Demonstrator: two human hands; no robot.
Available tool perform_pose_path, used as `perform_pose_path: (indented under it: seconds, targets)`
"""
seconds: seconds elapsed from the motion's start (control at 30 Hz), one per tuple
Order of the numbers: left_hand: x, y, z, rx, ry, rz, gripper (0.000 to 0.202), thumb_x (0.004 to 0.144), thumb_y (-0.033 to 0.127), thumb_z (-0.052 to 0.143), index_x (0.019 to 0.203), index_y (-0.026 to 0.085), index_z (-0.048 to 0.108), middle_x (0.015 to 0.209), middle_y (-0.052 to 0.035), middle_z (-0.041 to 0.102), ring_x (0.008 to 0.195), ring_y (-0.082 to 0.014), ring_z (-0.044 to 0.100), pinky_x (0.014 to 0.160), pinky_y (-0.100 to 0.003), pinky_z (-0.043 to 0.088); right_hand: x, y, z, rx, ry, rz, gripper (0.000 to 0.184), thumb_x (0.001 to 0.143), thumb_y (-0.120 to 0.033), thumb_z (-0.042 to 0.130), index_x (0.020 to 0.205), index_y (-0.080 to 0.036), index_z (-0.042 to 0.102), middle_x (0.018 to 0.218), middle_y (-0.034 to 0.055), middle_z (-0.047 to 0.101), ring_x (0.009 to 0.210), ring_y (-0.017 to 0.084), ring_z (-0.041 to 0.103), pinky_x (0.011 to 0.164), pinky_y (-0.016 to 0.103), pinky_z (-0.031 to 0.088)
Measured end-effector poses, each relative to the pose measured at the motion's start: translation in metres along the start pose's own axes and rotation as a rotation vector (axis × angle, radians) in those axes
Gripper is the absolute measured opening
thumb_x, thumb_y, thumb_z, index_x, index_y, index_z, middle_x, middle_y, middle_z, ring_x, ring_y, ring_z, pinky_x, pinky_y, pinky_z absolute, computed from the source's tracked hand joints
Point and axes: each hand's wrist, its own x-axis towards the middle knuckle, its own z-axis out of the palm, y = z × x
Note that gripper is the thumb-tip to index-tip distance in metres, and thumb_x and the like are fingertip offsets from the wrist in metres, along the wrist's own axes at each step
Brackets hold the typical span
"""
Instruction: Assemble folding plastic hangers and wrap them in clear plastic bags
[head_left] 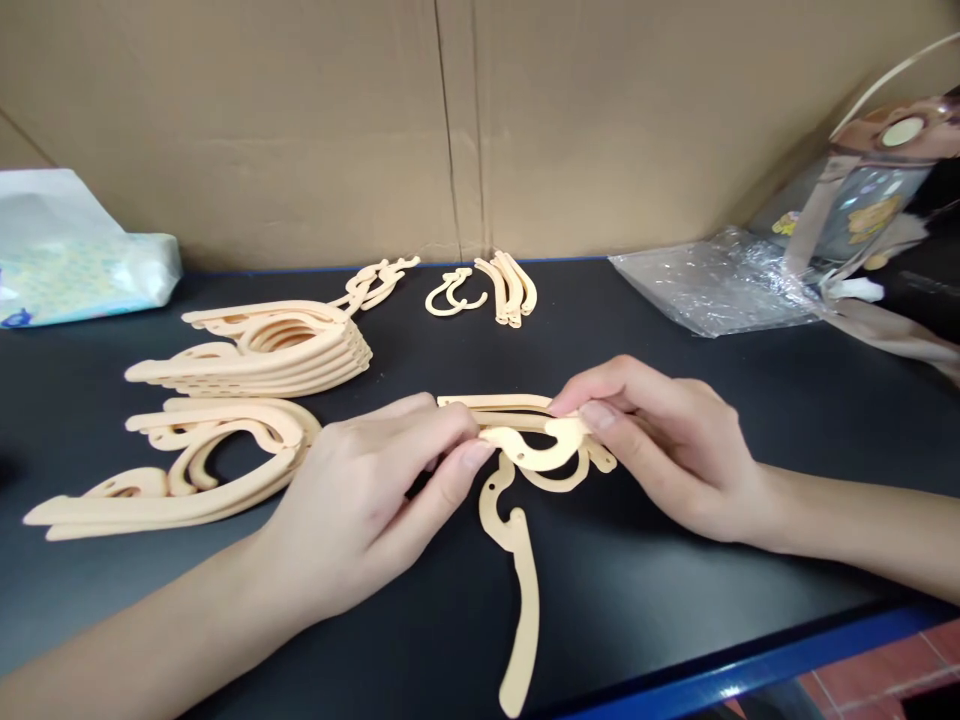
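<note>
Both my hands pinch a curved beige plastic hanger piece just above the table. At its left end, my left hand closes thumb against fingers. The thumb and forefinger of my right hand grip the opposite end. Under and behind this piece lie more beige parts, including a long arm and a hook-like curve, partly covered by my fingers. Toward me rests a curved piece joined to a slim hanger arm.
Folded beige hangers form a stack on the left, with a smaller pile nearer. Loose hooks and arms lie at the back. A tissue pack, clear plastic bag and strapped bottle flank the black table.
</note>
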Motion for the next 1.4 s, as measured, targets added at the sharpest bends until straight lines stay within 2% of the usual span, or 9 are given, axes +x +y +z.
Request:
perform_pose_path:
  seconds: [0.2, 0.3, 0.43, 0.57, 0.7, 0.8, 0.93, 1.2, 1.4]
  targets:
    - [-0.002, -0.001, -0.004, 0.037, 0.025, 0.086, 0.013, 0.102, 0.028, 0.048, 0.098, 0.020, 0.057, 0.079, 0.0025, 0.061, 0.070, -0.0120, 0.052, 0.062, -0.023, 0.041, -0.003, 0.004, 0.000, 0.097, -0.042, 0.081, 0.011, 0.101, -0.017, 0.047, 0.097, -0.019, 0.057, 0.054, -0.0107, 0.039, 0.042, 0.004, 0.029, 0.039, 0.018, 0.023]
    - [-0.002, -0.001, -0.002, 0.040, -0.028, 0.196, 0.013, 0.102, 0.031, 0.051, 0.103, 0.019, 0.057, 0.086, 0.0011, 0.064, 0.077, -0.0130, 0.053, 0.067, -0.023, 0.043, -0.003, 0.004, 0.003, 0.118, -0.073, 0.079, 0.009, 0.101, -0.018, 0.047, 0.101, -0.019, 0.056, 0.053, -0.0118, 0.034, 0.042, 0.004, 0.027, 0.039, 0.018, 0.022]
    - [-0.002, -0.001, 0.002, 0.094, -0.032, 0.281, 0.007, 0.102, 0.020, 0.052, 0.097, 0.018, 0.056, 0.088, 0.0011, 0.065, 0.080, -0.0125, 0.054, 0.069, -0.022, 0.042, -0.001, 0.004, 0.003, 0.111, -0.058, 0.043, 0.006, 0.101, -0.021, 0.051, 0.105, -0.019, 0.056, 0.056, -0.0103, 0.049, 0.045, 0.004, 0.038, 0.043, 0.016, 0.031]
    - [-0.002, -0.002, 0.002, 0.099, -0.001, 0.206, 0.011, 0.103, 0.021, 0.049, 0.096, 0.018, 0.057, 0.084, 0.0018, 0.063, 0.076, -0.0123, 0.053, 0.066, -0.022, 0.041, 0.002, 0.006, 0.001, 0.067, -0.103, -0.024, 0.014, 0.093, -0.027, 0.067, 0.101, -0.018, 0.060, 0.061, -0.0096, 0.059, 0.048, 0.003, 0.046, 0.048, 0.014, 0.036]
    - [-0.001, -0.003, 0.000, 0.132, -0.064, 0.180, 0.022, 0.099, 0.035, 0.059, 0.112, 0.018, 0.060, 0.104, -0.0023, 0.067, 0.094, -0.0177, 0.056, 0.076, -0.027, 0.046, 0.005, 0.014, -0.007, 0.029, -0.082, -0.024, 0.021, 0.090, -0.037, 0.072, 0.088, -0.018, 0.064, 0.055, -0.0097, 0.056, 0.043, 0.003, 0.040, 0.044, 0.016, 0.031]
    - [0.000, -0.003, 0.001, 0.141, -0.121, 0.204, 0.029, 0.098, 0.035, 0.060, 0.123, 0.019, 0.061, 0.121, -0.0047, 0.065, 0.115, -0.0203, 0.054, 0.093, -0.030, 0.046, 0.009, 0.021, -0.015, 0.047, -0.021, 0.069, 0.034, 0.093, -0.046, 0.064, 0.074, -0.017, 0.063, 0.048, -0.0073, 0.052, 0.041, 0.005, 0.036, 0.041, 0.020, 0.028]
    - [0.000, -0.006, 0.006, 0.145, -0.148, 0.253, 0.023, 0.104, 0.029, 0.050, 0.119, 0.024, 0.066, 0.122, -0.0030, 0.066, 0.117, -0.0189, 0.056, 0.097, -0.031, 0.046, 0.014, 0.028, -0.017, 0.054, 0.037, 0.200, 0.046, 0.091, -0.049, 0.064, 0.059, -0.018, 0.055, 0.045, -0.0062, 0.045, 0.043, 0.006, 0.032, 0.042, 0.023, 0.025]
    - [0.000, -0.007, -0.001, 0.199, -0.178, 0.277, 0.033, 0.103, 0.017, 0.042, 0.124, 0.022, 0.067, 0.123, -0.0067, 0.069, 0.114, -0.0214, 0.063, 0.094, -0.034, 0.055, 0.014, 0.030, -0.011, 0.029, -0.069, 0.178, 0.033, 0.096, -0.038, 0.059, 0.069, -0.019, 0.061, 0.047, -0.0090, 0.044, 0.042, 0.006, 0.029, 0.043, 0.025, 0.024]
    - [0.000, -0.006, -0.015, 0.227, -0.287, 0.344, 0.051, 0.089, 0.002, 0.041, 0.133, 0.020, 0.062, 0.137, -0.0052, 0.065, 0.124, -0.0216, 0.062, 0.102, -0.035, 0.054, 0.015, 0.030, -0.012, -0.010, -0.077, 0.138, 0.032, 0.097, -0.035, 0.058, 0.069, -0.019, 0.061, 0.048, -0.0093, 0.040, 0.043, 0.006, 0.029, 0.043, 0.026, 0.022]
